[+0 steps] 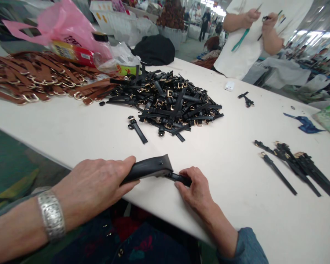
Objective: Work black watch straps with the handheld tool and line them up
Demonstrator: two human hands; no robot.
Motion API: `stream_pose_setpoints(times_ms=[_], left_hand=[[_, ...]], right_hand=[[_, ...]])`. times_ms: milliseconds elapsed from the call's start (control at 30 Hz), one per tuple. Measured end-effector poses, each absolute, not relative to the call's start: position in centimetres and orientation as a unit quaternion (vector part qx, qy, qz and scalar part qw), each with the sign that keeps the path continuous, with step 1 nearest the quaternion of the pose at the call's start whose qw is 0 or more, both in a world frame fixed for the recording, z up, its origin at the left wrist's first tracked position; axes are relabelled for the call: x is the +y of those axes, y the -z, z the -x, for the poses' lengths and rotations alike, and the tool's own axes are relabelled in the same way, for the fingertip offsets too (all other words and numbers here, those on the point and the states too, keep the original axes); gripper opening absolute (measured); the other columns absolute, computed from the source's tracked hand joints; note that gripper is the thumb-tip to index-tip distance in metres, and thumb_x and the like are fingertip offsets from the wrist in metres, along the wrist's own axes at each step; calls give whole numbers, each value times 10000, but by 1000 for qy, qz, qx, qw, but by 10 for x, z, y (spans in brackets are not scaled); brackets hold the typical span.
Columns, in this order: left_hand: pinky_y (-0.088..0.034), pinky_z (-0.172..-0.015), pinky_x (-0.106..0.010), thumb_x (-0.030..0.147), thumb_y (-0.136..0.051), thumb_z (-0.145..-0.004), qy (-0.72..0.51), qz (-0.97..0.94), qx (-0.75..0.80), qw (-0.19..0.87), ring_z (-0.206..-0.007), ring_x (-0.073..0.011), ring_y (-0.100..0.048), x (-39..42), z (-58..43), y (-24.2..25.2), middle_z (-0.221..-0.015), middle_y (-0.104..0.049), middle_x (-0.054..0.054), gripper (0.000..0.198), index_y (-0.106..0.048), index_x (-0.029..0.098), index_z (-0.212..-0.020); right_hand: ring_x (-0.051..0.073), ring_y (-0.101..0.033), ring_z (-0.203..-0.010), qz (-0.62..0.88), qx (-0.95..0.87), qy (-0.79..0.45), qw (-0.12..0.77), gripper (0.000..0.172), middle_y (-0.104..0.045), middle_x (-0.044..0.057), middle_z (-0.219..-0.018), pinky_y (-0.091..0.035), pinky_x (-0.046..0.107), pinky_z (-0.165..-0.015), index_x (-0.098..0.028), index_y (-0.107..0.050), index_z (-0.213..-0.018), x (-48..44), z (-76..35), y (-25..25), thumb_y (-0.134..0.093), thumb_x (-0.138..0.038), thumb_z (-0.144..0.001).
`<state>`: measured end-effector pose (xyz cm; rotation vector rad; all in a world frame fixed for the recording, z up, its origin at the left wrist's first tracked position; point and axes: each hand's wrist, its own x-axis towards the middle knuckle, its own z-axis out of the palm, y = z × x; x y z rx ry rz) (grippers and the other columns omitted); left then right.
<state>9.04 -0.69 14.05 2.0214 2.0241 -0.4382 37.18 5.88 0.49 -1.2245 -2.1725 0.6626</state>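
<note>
While the left hand (95,187) is wrapping around the handle of a black tool (150,169), thumb lying along its top, the tool's nose is resting flat on the table (231,172) at the near edge, apparently so the surface takes its weight. Right hand (195,187) is pinching a black strap (181,178) between fingertips and thumb, holding its end against the tool's mouth; whether the end is inside cannot be told. Loose straps are lying in a heap (167,101) mid-table, within reach, which looks like the supply. A small row of straps (297,165) is lying side by side well to the right, apart from the heap, perhaps a sorted lot. Brown straps (35,79) are sitting far left beneath a pink bag (66,25). Another person (253,33) is standing at the far edge, holding pens.
</note>
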Motion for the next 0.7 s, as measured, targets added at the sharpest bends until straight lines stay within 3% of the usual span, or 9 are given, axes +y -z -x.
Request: stream_pose_setpoints(times_ms=[167, 467, 700], left_hand=[[-544, -714, -467, 355, -553, -1070, 202, -713, 657, 142, -923, -416, -854, 12, -122, -153, -1027, -885, -139, 228, -703, 245, -1202], [-604, -832, -465, 396, -576, -1109, 220, -701, 667, 124, -1059, -414, -861, 39, -145, -159, -1126, -890, -177, 295, -678, 192, -1296], [-603, -787, -488, 373, -550, -1098, 218, -696, 669, 144, -990, -421, -865, 3, -116, -152, -1081, -891, -147, 227, -686, 236, -1216]], right_hand=[[262, -734, -881, 472, -797, -282, 251, 228, -784, 57, -925, -576, 394, -836, -230, -742, -994, 63, -373, -6, -819, -163, -790], [231, -708, -811, 525, -745, -321, 257, 391, -769, 7, -902, -571, 376, -808, -251, -664, -1083, 63, -369, -10, -844, -191, -741], [239, -683, -832, 488, -789, -270, 256, 269, -743, 17, -879, -529, 356, -780, -254, -679, -946, 61, -369, -7, -842, -158, -755]])
